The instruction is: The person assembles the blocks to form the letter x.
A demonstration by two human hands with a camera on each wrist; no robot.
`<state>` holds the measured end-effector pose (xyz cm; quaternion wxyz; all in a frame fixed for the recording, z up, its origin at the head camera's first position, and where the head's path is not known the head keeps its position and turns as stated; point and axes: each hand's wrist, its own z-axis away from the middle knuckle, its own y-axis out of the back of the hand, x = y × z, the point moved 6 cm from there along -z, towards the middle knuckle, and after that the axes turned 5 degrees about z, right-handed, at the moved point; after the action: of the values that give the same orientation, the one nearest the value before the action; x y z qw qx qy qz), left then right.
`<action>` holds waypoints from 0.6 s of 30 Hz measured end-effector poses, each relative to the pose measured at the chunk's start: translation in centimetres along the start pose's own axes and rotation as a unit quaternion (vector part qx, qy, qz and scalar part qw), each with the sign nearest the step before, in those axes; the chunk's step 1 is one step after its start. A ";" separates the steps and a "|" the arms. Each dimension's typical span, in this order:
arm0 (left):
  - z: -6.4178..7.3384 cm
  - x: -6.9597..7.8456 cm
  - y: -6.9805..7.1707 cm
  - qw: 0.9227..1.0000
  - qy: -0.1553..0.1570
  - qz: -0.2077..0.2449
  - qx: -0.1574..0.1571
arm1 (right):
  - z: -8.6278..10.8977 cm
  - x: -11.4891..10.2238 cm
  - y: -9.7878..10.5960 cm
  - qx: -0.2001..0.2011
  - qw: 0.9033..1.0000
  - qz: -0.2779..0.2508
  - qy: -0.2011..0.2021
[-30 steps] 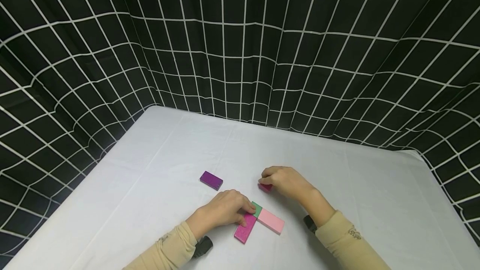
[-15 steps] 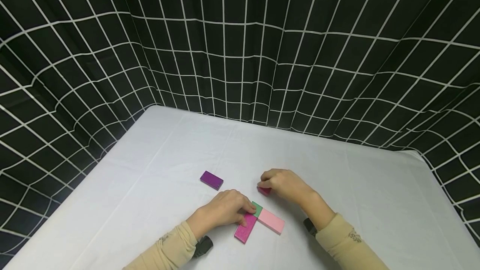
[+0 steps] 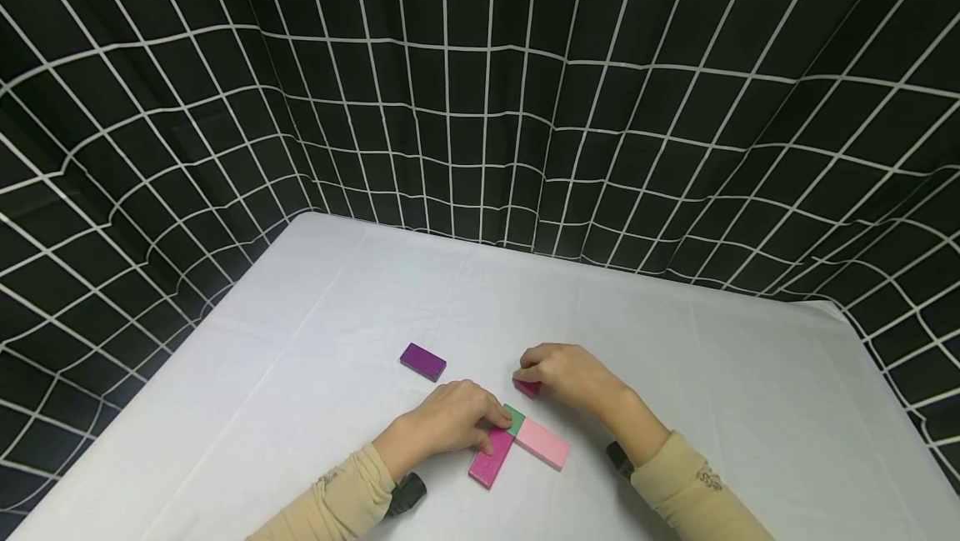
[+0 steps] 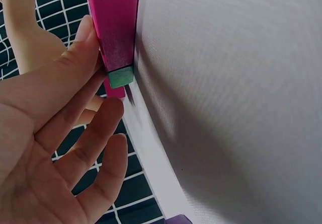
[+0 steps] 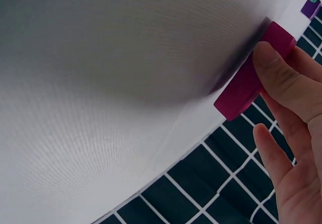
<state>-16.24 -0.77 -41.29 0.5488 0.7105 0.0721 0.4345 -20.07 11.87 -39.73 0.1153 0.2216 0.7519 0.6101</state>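
Observation:
In the head view my right hand (image 3: 564,370) pinches a dark magenta block (image 3: 527,388) between thumb and fingers. The right wrist view shows this block (image 5: 246,80) lengthwise, close over the white cloth, its shadow beside it. My left hand (image 3: 455,416) has its thumb against a magenta block (image 3: 489,462) and its index fingertip at a small green block (image 3: 514,418). Its other fingers bend loosely, as the left wrist view shows. Lying flat, the magenta block and a light pink block (image 3: 543,443) spread from the green one at an angle.
A purple block (image 3: 423,362) lies alone, left of the right hand and beyond the left. White cloth covers the table (image 3: 360,274). Dark curtains with a white grid (image 3: 465,91) hang around its back and sides.
My right hand has drawn the dark magenta block slightly toward the joined blocks and the near side. The left hand and the blocks under it stay where they were.

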 end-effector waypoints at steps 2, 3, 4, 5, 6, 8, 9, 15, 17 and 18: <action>0.0 0.0 0.0 1.000 0.001 0.002 0.000 | 0.0 -0.1 0.0 0.001 1.000 -0.002 0.001; 0.0 0.0 0.0 1.000 0.002 0.002 0.000 | 0.1 -0.1 0.0 0.002 1.000 -0.003 0.002; 0.0 0.0 0.0 1.000 0.003 0.003 0.000 | 0.1 -0.1 0.0 0.004 1.000 -0.004 0.003; 0.0 -0.1 0.0 1.000 0.003 0.003 -0.001 | 0.1 -0.2 -0.1 0.007 1.000 -0.005 0.003; 0.0 -0.1 0.0 1.000 0.004 0.004 0.000 | 0.2 -0.2 -0.1 0.009 1.000 -0.005 0.005; 0.0 0.0 0.0 1.000 0.004 0.006 -0.001 | 0.2 -0.4 0.0 0.014 1.000 -0.004 0.010; 0.1 0.0 0.0 1.000 0.003 0.007 0.000 | 0.2 -0.5 0.0 0.016 1.000 -0.003 0.012; 0.1 0.2 0.1 1.000 0.001 0.008 0.001 | 0.1 -0.9 0.2 0.016 1.000 -0.005 0.018; 0.1 0.2 0.1 1.000 0.001 0.006 0.002 | 0.1 -1.0 0.2 0.015 1.000 -0.004 0.017; 0.1 0.2 0.1 1.000 0.001 0.006 0.002 | 0.1 -1.1 0.2 0.015 1.000 -0.004 0.018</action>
<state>-16.04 -0.75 -41.11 0.5450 0.7116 0.0693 0.4378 -19.04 11.49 -39.63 0.1009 0.2097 0.7635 0.6025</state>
